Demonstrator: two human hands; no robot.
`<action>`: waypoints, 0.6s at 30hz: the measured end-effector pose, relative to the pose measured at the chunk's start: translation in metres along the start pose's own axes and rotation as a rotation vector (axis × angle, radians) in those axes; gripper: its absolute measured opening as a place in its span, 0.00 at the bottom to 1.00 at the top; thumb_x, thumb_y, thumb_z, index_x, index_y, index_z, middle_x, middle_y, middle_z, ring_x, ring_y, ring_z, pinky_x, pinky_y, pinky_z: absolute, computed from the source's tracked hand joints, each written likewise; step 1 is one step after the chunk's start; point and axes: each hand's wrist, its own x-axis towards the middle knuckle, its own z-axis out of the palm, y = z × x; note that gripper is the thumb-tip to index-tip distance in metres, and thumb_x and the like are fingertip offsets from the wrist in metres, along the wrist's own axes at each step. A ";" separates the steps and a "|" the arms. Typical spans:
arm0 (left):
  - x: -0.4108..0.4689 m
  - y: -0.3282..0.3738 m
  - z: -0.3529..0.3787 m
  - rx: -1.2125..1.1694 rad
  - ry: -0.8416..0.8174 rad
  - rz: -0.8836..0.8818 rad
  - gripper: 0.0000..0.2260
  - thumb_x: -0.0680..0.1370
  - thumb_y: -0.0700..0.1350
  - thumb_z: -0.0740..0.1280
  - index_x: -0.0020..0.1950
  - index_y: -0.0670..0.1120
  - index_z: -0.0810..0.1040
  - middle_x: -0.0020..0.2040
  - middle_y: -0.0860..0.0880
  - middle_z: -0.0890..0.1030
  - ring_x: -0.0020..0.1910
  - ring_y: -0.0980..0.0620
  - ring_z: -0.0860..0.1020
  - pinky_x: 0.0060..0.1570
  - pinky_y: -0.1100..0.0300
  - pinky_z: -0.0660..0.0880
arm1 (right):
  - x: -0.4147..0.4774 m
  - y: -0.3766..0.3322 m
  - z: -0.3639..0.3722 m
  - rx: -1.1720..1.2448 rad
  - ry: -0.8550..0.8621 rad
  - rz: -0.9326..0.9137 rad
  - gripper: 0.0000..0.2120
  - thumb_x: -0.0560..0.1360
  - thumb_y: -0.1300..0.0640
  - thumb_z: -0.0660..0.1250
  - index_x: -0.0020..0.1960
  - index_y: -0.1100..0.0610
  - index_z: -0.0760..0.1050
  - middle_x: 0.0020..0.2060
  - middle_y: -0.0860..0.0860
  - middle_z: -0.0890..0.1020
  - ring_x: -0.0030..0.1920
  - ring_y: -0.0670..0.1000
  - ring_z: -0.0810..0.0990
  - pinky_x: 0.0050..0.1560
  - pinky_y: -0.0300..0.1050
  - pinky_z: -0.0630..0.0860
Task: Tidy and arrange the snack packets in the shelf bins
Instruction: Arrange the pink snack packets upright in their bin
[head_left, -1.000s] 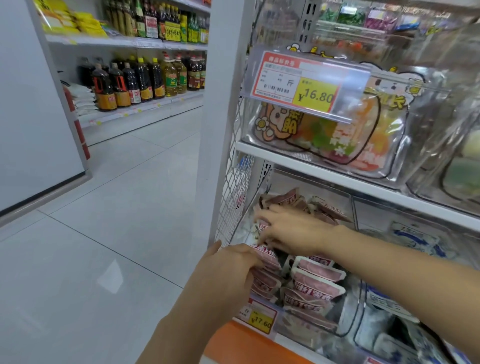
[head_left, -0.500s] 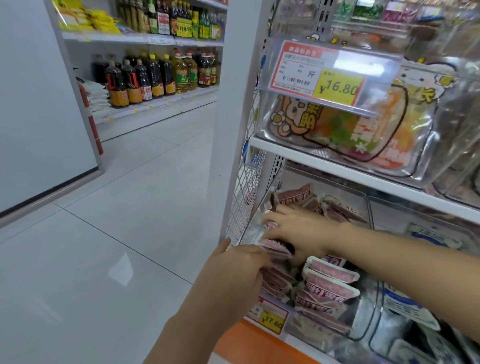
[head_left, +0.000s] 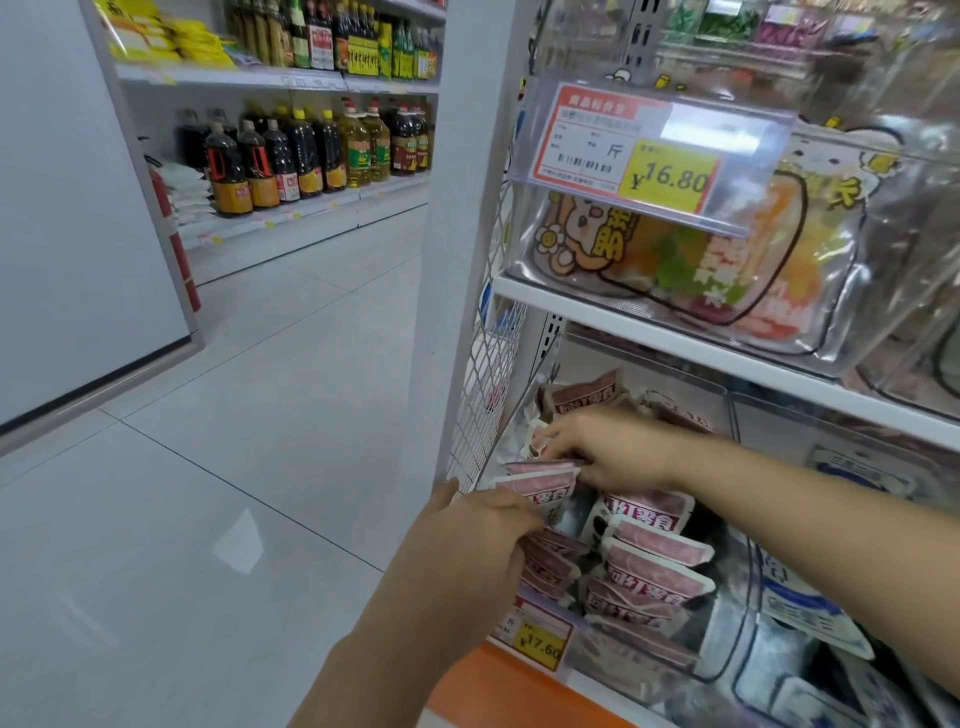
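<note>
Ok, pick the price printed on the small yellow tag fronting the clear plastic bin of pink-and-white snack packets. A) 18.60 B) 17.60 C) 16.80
B: the small yellow tag below the pink-and-white snack packets, beside the left hand, reads 17.60.

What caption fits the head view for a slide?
Left hand and right hand grip pink snack packets in the clear bin under the 16.80 price tag.

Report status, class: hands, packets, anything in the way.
Left hand grips pink packet stack. Right hand pinches same stack, above clear bin. Nothing in the way.
</note>
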 end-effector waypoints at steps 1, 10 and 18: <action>0.000 0.000 0.000 0.002 -0.004 -0.004 0.19 0.80 0.43 0.54 0.69 0.58 0.70 0.69 0.63 0.69 0.69 0.65 0.63 0.74 0.55 0.43 | 0.000 0.001 0.002 0.014 0.008 0.007 0.10 0.73 0.65 0.64 0.50 0.57 0.82 0.51 0.51 0.80 0.51 0.51 0.77 0.53 0.47 0.72; -0.003 0.000 0.004 -0.001 0.006 -0.012 0.18 0.81 0.47 0.54 0.70 0.58 0.68 0.70 0.64 0.65 0.70 0.64 0.61 0.75 0.50 0.47 | 0.001 0.005 0.000 0.213 0.107 0.139 0.09 0.75 0.54 0.68 0.39 0.59 0.79 0.35 0.52 0.81 0.32 0.48 0.73 0.36 0.44 0.67; -0.003 0.004 0.015 0.095 -0.070 -0.049 0.23 0.82 0.55 0.46 0.77 0.54 0.54 0.78 0.58 0.47 0.76 0.58 0.43 0.75 0.45 0.45 | -0.003 0.001 0.004 0.199 0.158 0.197 0.02 0.74 0.58 0.68 0.44 0.55 0.76 0.45 0.53 0.79 0.41 0.47 0.75 0.43 0.40 0.70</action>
